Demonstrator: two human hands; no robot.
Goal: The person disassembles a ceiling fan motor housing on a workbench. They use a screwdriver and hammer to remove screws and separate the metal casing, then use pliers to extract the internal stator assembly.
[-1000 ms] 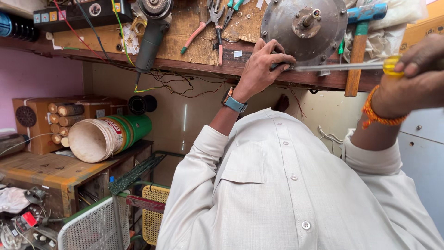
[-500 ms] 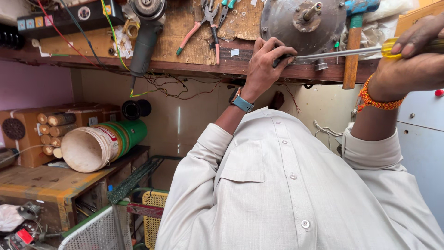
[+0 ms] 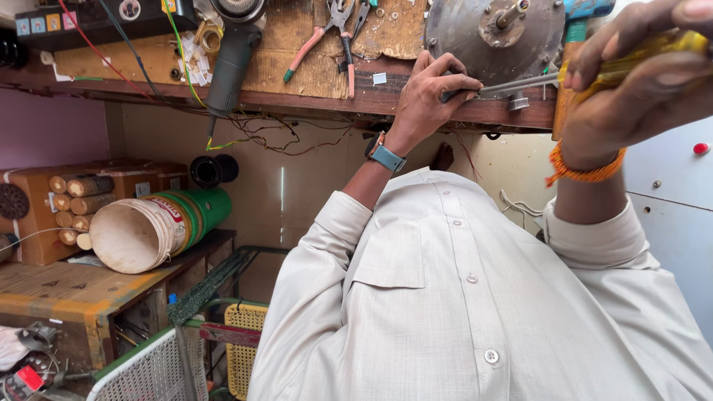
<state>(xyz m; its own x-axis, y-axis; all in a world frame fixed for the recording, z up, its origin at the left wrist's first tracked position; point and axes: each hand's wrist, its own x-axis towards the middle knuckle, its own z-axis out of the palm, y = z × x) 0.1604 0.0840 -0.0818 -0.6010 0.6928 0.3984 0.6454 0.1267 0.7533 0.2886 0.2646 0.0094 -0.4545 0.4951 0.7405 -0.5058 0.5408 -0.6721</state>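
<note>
Head view: screwdriver (image 3: 564, 74) spans between right hand (image 3: 639, 82) and left hand (image 3: 431, 96).

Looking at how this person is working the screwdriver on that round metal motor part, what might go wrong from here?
The left hand pinches the screwdriver shaft close to its tip, so a slip may jab the fingers. The right hand pushes on the yellow handle; if the tip skips off, it could gouge the round metal motor housing. That housing sits near the wooden bench edge, so hard levering might shift it toward the person.
</note>
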